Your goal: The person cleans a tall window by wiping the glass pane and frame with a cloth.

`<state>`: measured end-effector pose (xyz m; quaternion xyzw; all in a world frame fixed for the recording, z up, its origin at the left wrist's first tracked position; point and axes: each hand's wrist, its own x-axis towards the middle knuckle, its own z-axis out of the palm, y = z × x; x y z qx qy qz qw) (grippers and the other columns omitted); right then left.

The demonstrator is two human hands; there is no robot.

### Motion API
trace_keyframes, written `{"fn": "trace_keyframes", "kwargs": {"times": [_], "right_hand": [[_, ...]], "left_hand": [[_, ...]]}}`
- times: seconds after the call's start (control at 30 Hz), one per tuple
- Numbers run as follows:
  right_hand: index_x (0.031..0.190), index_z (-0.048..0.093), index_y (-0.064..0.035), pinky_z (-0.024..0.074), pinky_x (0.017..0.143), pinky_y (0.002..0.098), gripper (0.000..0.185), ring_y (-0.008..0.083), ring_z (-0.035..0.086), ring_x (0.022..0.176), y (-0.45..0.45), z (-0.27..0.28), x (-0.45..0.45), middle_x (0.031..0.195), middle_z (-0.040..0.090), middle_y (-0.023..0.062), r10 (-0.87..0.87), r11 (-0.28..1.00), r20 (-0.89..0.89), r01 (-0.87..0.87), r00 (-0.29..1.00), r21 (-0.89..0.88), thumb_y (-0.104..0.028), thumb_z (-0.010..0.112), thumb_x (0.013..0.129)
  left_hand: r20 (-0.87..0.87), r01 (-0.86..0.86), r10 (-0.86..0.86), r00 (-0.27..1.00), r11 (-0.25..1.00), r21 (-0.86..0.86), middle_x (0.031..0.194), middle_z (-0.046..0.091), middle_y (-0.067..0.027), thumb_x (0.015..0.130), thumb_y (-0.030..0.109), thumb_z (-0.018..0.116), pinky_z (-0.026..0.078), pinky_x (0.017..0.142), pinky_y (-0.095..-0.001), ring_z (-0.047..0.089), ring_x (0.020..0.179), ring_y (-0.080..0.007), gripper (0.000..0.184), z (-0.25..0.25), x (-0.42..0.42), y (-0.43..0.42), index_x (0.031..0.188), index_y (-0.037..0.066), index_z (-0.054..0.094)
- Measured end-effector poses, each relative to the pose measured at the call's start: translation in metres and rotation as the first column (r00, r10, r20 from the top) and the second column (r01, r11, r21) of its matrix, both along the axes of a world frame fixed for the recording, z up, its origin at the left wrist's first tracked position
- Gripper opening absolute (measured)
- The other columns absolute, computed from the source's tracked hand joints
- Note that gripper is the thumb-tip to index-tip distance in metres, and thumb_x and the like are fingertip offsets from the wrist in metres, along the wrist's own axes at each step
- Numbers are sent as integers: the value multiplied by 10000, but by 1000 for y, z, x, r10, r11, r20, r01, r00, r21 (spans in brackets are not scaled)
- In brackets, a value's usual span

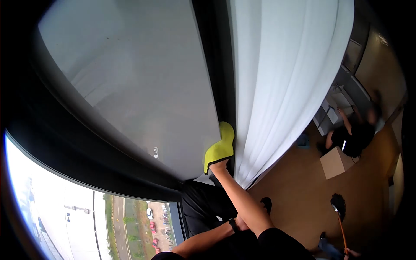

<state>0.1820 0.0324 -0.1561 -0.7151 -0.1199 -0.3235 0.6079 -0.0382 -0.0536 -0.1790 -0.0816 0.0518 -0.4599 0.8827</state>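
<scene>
A yellow-green cleaning cloth [220, 148] with black edging covers most of my right hand [220, 165], whose fingers are hidden beneath it. The cloth lies against the dark window frame [222, 82] and overlaps the edge of the grey window pane [151, 73]. Just beside it hangs a white curtain [281, 78]. My left hand [242, 223], with a dark band at the wrist, rests low near my body. My right forearm crosses in front of it, so its fingers do not show.
To the right, a person [360, 132] in dark clothes sits beside a cardboard box [336, 163] on the brown floor [294, 190]. At lower right, another person's hand [353, 255] holds an orange-handled mop [339, 209]. A lower window [95, 216] shows parked cars outside.
</scene>
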Motion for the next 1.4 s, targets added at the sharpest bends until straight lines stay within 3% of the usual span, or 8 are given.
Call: {"fn": "trace_keyframes", "kwargs": {"times": [0.5, 0.7, 0.8, 0.87, 0.97, 1.17, 1.27, 1.4], "right_hand": [[1222, 502, 51, 445, 888, 359, 424, 372, 540, 1066, 0, 21, -10, 1214, 549, 207, -83, 982, -21, 86, 996, 167, -81, 530, 819], [1205, 518, 38, 447, 863, 350, 412, 363, 548, 1025, 5, 11, -5, 1183, 566, 186, -96, 984, -48, 102, 994, 147, -60, 534, 805], [1208, 520, 31, 441, 875, 345, 409, 359, 546, 1035, 6, 10, -5, 1185, 566, 186, -80, 979, -70, 92, 994, 184, -64, 536, 811], [1212, 520, 28, 436, 887, 344, 409, 356, 543, 1046, 7, 13, -6, 1188, 565, 187, -98, 977, -34, 102, 995, 189, -65, 538, 814], [1215, 517, 30, 433, 897, 344, 405, 348, 542, 1058, -1, 28, -11, 1185, 568, 184, -92, 967, -36, 98, 995, 235, -76, 540, 825], [1219, 516, 30, 444, 876, 346, 397, 332, 558, 1046, 3, 11, -7, 1193, 574, 173, -118, 985, -69, 126, 991, 119, -108, 536, 847], [1220, 516, 30, 455, 855, 351, 405, 335, 566, 1025, 14, -9, -4, 1189, 578, 174, 56, 918, -105, -10, 993, 397, -106, 542, 840], [1220, 517, 32, 450, 871, 345, 405, 329, 563, 1033, -1, 29, -11, 1183, 580, 172, -109, 976, -70, 120, 992, 183, -109, 546, 842]], "left_hand": [[-101, 7, 40, 994, 907, 422, 984, 544, -64, 927, 398, 477, 422, 880, -370, 507, 981, -230, 339, 40, -6, 14, 997, 69, 514], [67, -71, 76, 995, 995, -64, 1128, 602, -103, 958, 360, 439, 468, 885, -400, 588, 1002, -254, 390, 37, -6, 4, 1165, 43, 532], [26, 116, -113, 993, 983, -143, 927, 511, -53, 929, 393, 480, 419, 843, -369, 496, 918, -224, 325, 23, -8, 7, 962, 71, 500], [-2, -33, 35, 999, 960, 279, 931, 517, -56, 938, 381, 465, 421, 843, -375, 497, 917, -221, 310, 17, -13, 12, 969, 75, 503], [-152, 1, 85, 985, 868, 496, 964, 539, -62, 945, 363, 454, 422, 865, -388, 510, 955, -226, 296, 45, -8, 21, 977, 75, 514], [16, -67, 66, 998, 996, 55, 1064, 547, -68, 945, 368, 459, 417, 918, -397, 512, 1047, -235, 297, 25, -11, 13, 1019, 86, 518], [-94, 4, 12, 996, 986, 166, 1075, 554, -78, 947, 378, 458, 428, 904, -399, 526, 1025, -246, 316, 9, -13, 20, 1061, 89, 510], [-90, -77, 82, 993, 995, 60, 1145, 571, -125, 952, 390, 449, 432, 934, -423, 540, 1075, -289, 396, 15, -8, 25, 1160, 56, 495]]}}
